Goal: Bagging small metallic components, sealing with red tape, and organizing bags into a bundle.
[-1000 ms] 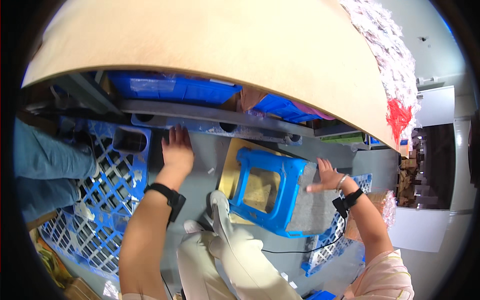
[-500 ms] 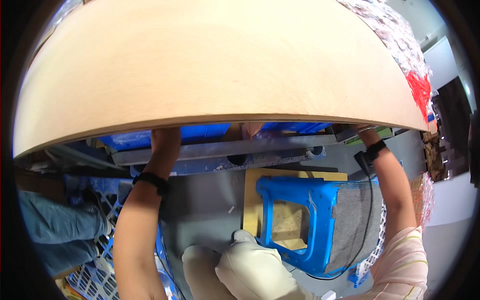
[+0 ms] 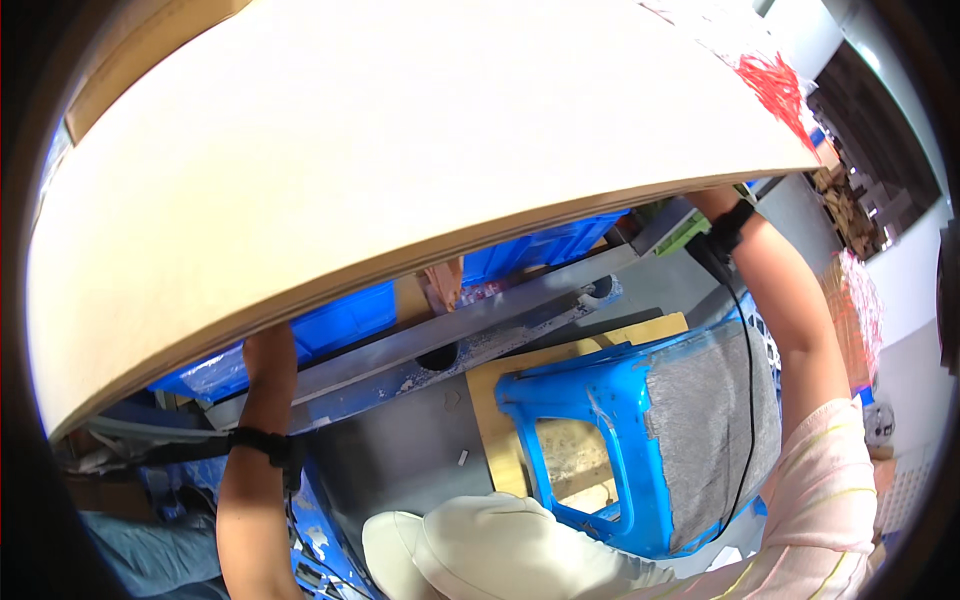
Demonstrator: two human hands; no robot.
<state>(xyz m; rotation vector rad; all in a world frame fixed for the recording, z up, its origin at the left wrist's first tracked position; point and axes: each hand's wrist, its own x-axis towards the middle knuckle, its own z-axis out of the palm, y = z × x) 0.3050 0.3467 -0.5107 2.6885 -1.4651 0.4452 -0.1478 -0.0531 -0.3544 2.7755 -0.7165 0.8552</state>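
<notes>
A broad, pale wooden tabletop (image 3: pixel 400 130) fills the upper part of the view. Its front edge covers the fingers of both my hands. My left hand (image 3: pixel 268 350) reaches under the edge beside a blue plastic bin (image 3: pixel 345 320); only the wrist end shows. Under the right end of the edge goes my right hand (image 3: pixel 714 200), close to a green object (image 3: pixel 684 232). Whether either hand holds anything is hidden. A second blue bin (image 3: pixel 540 245) sits under the table between my arms, with brownish wrapping (image 3: pixel 443 284) next to it.
A grey-and-blue metal beam (image 3: pixel 500 320) runs below the bins. A blue plastic stool (image 3: pixel 580 390) with a grey cloth cover (image 3: pixel 710 420) lies on its side by my knees, over a yellow board (image 3: pixel 485 430). Red shredded strands (image 3: pixel 778 92) lie at the table's far right.
My view has tilted, so the table's edge now slopes up to the right. In the picture, my left hand sits lower and further left, my right hand higher. Both still reach under the edge.
</notes>
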